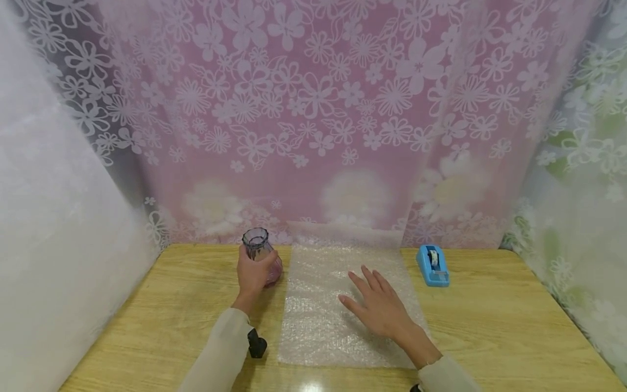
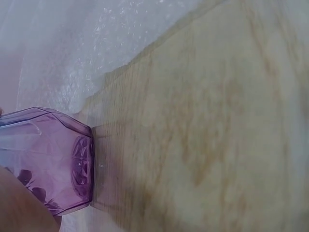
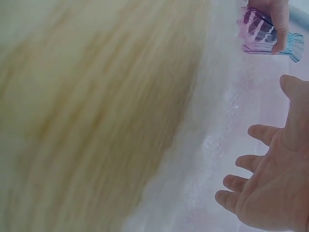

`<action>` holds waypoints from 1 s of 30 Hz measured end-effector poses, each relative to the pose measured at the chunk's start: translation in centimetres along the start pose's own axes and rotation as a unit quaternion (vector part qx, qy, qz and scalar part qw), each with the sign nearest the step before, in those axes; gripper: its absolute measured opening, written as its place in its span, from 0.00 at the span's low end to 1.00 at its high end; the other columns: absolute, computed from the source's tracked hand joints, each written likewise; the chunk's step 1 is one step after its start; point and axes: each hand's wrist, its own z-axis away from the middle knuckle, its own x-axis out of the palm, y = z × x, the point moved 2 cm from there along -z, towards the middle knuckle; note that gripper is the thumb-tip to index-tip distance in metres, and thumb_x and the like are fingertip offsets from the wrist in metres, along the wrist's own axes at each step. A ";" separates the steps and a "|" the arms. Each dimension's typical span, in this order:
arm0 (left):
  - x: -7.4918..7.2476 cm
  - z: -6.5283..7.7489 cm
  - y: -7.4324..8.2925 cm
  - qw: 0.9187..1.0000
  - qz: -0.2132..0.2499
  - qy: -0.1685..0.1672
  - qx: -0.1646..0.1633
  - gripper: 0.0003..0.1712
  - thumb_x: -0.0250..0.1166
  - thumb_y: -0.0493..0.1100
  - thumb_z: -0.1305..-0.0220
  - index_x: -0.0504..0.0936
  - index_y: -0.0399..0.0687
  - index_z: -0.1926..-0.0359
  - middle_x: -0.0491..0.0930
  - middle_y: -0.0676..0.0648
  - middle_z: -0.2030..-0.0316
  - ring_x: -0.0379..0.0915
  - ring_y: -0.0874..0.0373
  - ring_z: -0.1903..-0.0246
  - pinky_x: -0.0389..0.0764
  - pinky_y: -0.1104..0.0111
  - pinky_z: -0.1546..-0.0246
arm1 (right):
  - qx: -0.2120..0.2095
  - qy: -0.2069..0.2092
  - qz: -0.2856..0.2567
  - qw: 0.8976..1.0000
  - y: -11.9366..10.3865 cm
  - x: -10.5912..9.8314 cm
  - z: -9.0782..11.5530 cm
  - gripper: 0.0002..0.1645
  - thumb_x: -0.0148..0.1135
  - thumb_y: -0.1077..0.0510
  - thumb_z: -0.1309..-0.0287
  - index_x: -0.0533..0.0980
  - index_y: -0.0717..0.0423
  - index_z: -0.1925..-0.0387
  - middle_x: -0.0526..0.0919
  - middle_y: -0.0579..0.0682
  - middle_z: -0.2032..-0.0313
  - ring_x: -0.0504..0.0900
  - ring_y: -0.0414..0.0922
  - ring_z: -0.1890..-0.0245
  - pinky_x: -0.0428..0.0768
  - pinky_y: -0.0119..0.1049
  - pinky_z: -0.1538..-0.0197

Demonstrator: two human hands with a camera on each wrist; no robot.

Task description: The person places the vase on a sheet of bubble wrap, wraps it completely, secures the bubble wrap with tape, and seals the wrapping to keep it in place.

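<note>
My left hand (image 1: 252,275) grips a glass vase (image 1: 273,270) around its middle, at the left edge of the bubble wrap. The vase has a scalloped bluish rim and a faceted purple base (image 2: 58,159), which shows close over the wood in the left wrist view. A sheet of bubble wrap (image 1: 318,310) lies flat on the table, its far end rising against the curtain. Above the right part of that sheet, my right hand (image 1: 382,307) is spread with straight fingers and holds nothing. The right wrist view shows this hand (image 3: 275,179) with fingers apart, and the held vase (image 3: 260,31) beyond.
A blue tape dispenser (image 1: 433,267) with a roll of tape stands to the right of the bubble wrap, near the back of the wooden table (image 1: 495,326). Behind the table hangs a pink flowered curtain (image 1: 294,125), with pale sheets at both sides.
</note>
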 end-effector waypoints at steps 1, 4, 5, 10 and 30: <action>0.0 0.0 0.0 1.000 0.003 -0.001 0.001 0.47 0.72 0.52 0.49 0.59 0.42 0.34 0.68 0.38 0.41 0.63 0.42 0.40 0.64 0.50 0.41 | 0.000 0.001 0.000 1.000 0.0 -0.1 0.0 0.46 0.38 0.27 0.36 0.59 0.54 0.29 0.52 0.63 0.29 0.48 0.63 0.30 0.46 0.56 0.32; 0.1 -0.2 0.1 1.000 0.006 -0.005 0.002 0.46 0.72 0.52 0.48 0.59 0.42 0.34 0.68 0.38 0.41 0.63 0.43 0.40 0.64 0.50 0.41 | 0.000 0.004 0.000 1.000 0.1 -0.2 -0.1 0.46 0.39 0.27 0.36 0.59 0.54 0.29 0.52 0.63 0.29 0.48 0.63 0.31 0.47 0.57 0.33; 0.1 -0.2 0.1 1.000 0.007 -0.006 0.001 0.47 0.72 0.52 0.48 0.59 0.43 0.34 0.68 0.38 0.40 0.63 0.43 0.40 0.64 0.50 0.41 | 0.000 0.004 -0.001 1.000 0.1 -0.2 0.0 0.46 0.39 0.28 0.36 0.59 0.54 0.29 0.52 0.63 0.30 0.48 0.63 0.31 0.47 0.57 0.33; 0.2 0.0 -0.1 1.000 0.010 -0.013 -0.011 0.49 0.72 0.54 0.49 0.57 0.43 0.32 0.66 0.37 0.39 0.63 0.42 0.41 0.65 0.49 0.42 | 0.001 0.004 -0.002 1.000 0.3 -0.2 0.1 0.46 0.39 0.28 0.36 0.60 0.54 0.30 0.52 0.63 0.29 0.48 0.63 0.31 0.47 0.57 0.33; -0.9 0.5 -2.6 0.995 0.032 -0.099 -0.002 0.59 0.78 0.55 0.56 0.51 0.49 0.30 0.65 0.38 0.42 0.65 0.45 0.45 0.70 0.51 0.47 | 0.008 -0.006 -0.013 1.000 0.7 -0.5 0.2 0.42 0.39 0.31 0.33 0.62 0.55 0.31 0.51 0.62 0.29 0.48 0.64 0.31 0.49 0.59 0.34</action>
